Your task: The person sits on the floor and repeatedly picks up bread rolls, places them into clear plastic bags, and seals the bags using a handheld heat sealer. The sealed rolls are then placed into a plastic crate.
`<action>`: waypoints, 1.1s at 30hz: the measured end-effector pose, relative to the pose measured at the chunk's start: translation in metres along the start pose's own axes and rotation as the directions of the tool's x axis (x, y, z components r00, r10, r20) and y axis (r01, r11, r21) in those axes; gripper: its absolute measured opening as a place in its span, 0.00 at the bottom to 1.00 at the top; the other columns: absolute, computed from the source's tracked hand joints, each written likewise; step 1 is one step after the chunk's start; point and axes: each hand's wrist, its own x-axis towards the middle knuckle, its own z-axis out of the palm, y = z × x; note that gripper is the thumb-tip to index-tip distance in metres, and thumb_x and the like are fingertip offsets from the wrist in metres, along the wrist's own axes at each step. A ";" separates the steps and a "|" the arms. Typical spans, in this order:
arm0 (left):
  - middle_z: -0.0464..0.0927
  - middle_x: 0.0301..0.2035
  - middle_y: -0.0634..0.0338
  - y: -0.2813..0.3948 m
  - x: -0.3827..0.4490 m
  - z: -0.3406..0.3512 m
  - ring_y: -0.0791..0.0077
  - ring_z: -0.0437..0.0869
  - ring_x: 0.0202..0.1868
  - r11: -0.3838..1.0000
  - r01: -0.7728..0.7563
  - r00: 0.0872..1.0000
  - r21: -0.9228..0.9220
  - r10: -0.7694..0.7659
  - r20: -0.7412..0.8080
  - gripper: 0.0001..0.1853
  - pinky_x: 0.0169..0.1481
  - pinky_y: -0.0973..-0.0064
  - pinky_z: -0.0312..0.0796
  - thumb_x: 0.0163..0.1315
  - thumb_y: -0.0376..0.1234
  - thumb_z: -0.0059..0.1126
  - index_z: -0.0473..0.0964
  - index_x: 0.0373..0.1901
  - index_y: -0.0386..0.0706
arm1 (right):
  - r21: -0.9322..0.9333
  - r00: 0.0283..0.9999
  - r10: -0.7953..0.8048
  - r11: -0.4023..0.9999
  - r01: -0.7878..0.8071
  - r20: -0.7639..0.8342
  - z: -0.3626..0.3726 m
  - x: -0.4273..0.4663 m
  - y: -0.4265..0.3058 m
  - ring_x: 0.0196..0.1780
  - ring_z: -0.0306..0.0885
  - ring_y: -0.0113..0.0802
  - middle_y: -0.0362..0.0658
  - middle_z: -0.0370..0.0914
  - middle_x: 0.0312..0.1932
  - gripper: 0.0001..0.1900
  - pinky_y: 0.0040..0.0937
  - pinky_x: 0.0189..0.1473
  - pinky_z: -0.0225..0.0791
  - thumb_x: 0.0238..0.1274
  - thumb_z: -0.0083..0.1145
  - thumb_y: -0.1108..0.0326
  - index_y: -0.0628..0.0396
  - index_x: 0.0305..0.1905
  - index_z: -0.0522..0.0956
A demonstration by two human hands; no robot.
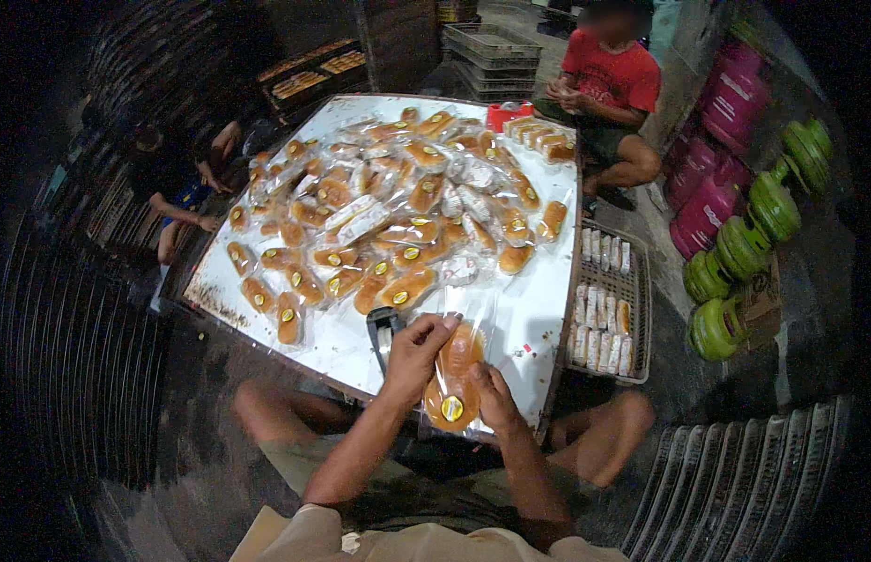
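Over the near edge of the white table (337,360), a bread bun in a clear plastic bag (455,376) is held upright between both hands. A round yellow sticker (452,408) marks the bag's lower end. My left hand (418,355) pinches the bag near its upper end, where loose film stands above the bread. My right hand (496,399) grips the bun's right side, its thumb on the front. Just beyond my left hand lies a black and grey tool, perhaps a tape dispenser (384,330), partly hidden by that hand. Bagged buns (410,286) are heaped beyond it.
At the right stands a plastic crate (643,309) of wrapped breads. Green gas cylinders (743,247) and pink ones (713,204) are farther right. A person in a red shirt (613,70) sits at the far right corner, another person (165,175) at the left. Stacked crates (492,53) stand behind.
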 end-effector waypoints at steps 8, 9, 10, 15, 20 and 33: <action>0.84 0.36 0.61 0.002 -0.033 -0.011 0.81 0.80 0.38 0.909 -0.227 0.927 0.349 0.312 -0.211 0.14 0.47 0.80 0.73 0.76 0.38 0.59 0.83 0.40 0.35 | -0.709 0.830 -0.513 0.668 0.226 -0.218 0.075 -0.023 -0.008 0.65 0.78 0.37 0.56 0.80 0.60 0.28 0.34 0.66 0.68 0.79 0.54 0.62 0.68 0.74 0.65; 0.84 0.37 0.59 0.002 -0.033 -0.013 0.79 0.81 0.41 0.926 -0.268 0.935 0.267 0.317 -0.160 0.13 0.48 0.77 0.73 0.75 0.37 0.60 0.83 0.41 0.35 | -0.712 0.858 -0.446 0.687 0.146 -0.255 0.079 -0.024 -0.016 0.64 0.78 0.35 0.55 0.82 0.58 0.27 0.32 0.66 0.68 0.80 0.53 0.64 0.68 0.74 0.65; 0.85 0.38 0.56 0.002 -0.031 -0.015 0.77 0.83 0.43 0.935 -0.304 0.940 0.180 0.326 -0.105 0.12 0.50 0.75 0.73 0.75 0.36 0.60 0.83 0.42 0.34 | -0.749 0.840 -0.486 0.644 0.156 -0.243 0.083 -0.021 -0.021 0.57 0.81 0.32 0.51 0.84 0.53 0.21 0.30 0.62 0.71 0.79 0.55 0.66 0.69 0.67 0.73; 0.81 0.51 0.46 -0.007 -0.037 -0.011 0.57 0.74 0.64 0.596 -0.418 0.681 0.686 0.705 -0.198 0.16 0.68 0.59 0.65 0.67 0.34 0.68 0.80 0.52 0.34 | -0.263 0.886 -0.260 0.951 0.164 -0.385 0.085 -0.005 -0.028 0.49 0.80 0.26 0.42 0.85 0.48 0.14 0.27 0.57 0.72 0.74 0.61 0.66 0.65 0.55 0.82; 0.83 0.46 0.46 -0.010 -0.065 -0.019 0.58 0.86 0.43 0.672 -0.620 0.774 0.405 0.608 0.177 0.20 0.47 0.67 0.77 0.59 0.35 0.76 0.82 0.50 0.33 | -0.059 0.943 -0.185 0.983 0.175 -0.278 0.072 -0.005 -0.032 0.61 0.76 0.30 0.47 0.82 0.55 0.14 0.32 0.66 0.67 0.75 0.57 0.67 0.68 0.54 0.81; 0.82 0.43 0.56 -0.027 -0.070 -0.039 0.71 0.82 0.51 0.960 -0.254 0.966 0.119 0.245 0.084 0.07 0.59 0.73 0.72 0.68 0.30 0.67 0.84 0.41 0.35 | -0.906 0.792 -0.565 0.173 0.387 0.230 0.070 -0.017 -0.052 0.37 0.83 0.40 0.48 0.83 0.34 0.08 0.34 0.42 0.75 0.65 0.68 0.69 0.61 0.44 0.85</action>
